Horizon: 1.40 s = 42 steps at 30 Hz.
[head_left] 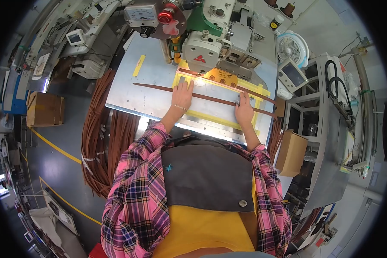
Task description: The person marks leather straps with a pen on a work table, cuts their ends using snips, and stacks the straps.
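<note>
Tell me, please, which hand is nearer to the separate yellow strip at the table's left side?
Left. The left hand is to the right of the yellow strip and closer to the body; the right hand is much farther right.

near strip (210,98): brown, long, narrow, narrowing at its left end; flat across the pale table (124,92), slanting toward the right edge.
far strip (258,95): also brown and narrow; passes beside the yellow tape (179,78), apart from the near strip, slanting the same way.
</note>
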Available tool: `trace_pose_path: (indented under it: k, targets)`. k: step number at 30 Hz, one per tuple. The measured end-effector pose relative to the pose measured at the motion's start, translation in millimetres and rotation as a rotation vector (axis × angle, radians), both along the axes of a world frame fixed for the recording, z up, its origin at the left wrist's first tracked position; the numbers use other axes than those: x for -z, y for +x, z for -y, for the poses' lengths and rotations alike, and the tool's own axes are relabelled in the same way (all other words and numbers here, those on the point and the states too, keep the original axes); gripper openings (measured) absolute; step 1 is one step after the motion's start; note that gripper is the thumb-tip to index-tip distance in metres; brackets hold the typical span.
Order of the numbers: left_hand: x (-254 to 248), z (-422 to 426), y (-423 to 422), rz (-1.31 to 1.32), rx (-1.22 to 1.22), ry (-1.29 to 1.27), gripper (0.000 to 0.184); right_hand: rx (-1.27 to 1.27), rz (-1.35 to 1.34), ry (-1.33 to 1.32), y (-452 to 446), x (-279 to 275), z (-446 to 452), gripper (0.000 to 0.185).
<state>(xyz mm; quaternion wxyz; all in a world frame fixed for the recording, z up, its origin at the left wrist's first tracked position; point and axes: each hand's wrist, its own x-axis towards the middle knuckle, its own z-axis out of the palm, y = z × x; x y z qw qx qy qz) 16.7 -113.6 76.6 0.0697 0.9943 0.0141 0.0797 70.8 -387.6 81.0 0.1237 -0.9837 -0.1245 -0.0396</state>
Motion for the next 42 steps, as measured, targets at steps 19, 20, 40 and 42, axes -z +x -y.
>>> trace_pose_path:
  k: [19, 20, 40, 42]
  targets:
    - [30.6, -84.0, -29.0, -0.178, -0.395, 0.039, 0.081, -0.062, -0.074, 0.185, -8.4, 10.6, -26.8, 0.047]
    - [31.6, -87.7, -27.4, -0.179, -0.384, 0.041, 0.081, -0.051, -0.074, 0.186, -5.5, 9.7, -18.1, 0.047]
    - [23.7, -64.4, -41.4, -0.106, -0.515, -0.005, 0.07, 0.167, 0.146, 0.172, -12.5, 12.2, 90.8, 0.029]
    - [26.2, -64.6, -41.2, -0.074, -0.514, -0.002, 0.07, 0.171, 0.123, 0.15, -13.3, 9.1, 90.2, 0.027]
